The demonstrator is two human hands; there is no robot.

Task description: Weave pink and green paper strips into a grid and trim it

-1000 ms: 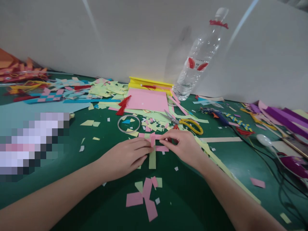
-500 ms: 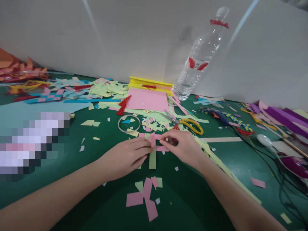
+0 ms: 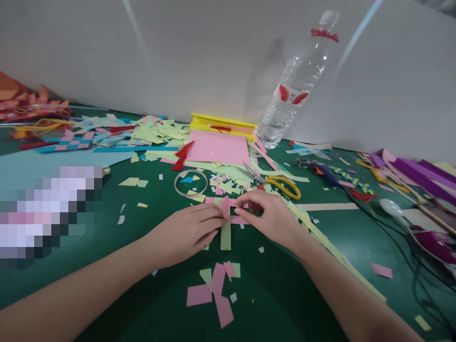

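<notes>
Both my hands meet at the middle of the green table [image 3: 107, 247] over a small piece woven from pink and light green paper strips [image 3: 225, 223]. My left hand [image 3: 185, 232] lies on its left side, fingers together, pressing the strips down. My right hand [image 3: 269, 216] pinches a pink strip at the piece's right edge between thumb and forefinger. A light green strip sticks out towards me from under the hands.
Pink and green offcuts [image 3: 213, 289] lie near me. Behind the hands are yellow-handled scissors [image 3: 281, 186], a tape ring [image 3: 191, 183], a pink sheet [image 3: 218, 148], heaps of paper scraps and a clear bottle [image 3: 295, 90] against the white wall. Cables and purple strips [image 3: 420, 173] are at right.
My right hand's fingers have shifted slightly to the left along the pink strip. My left hand has stayed put.
</notes>
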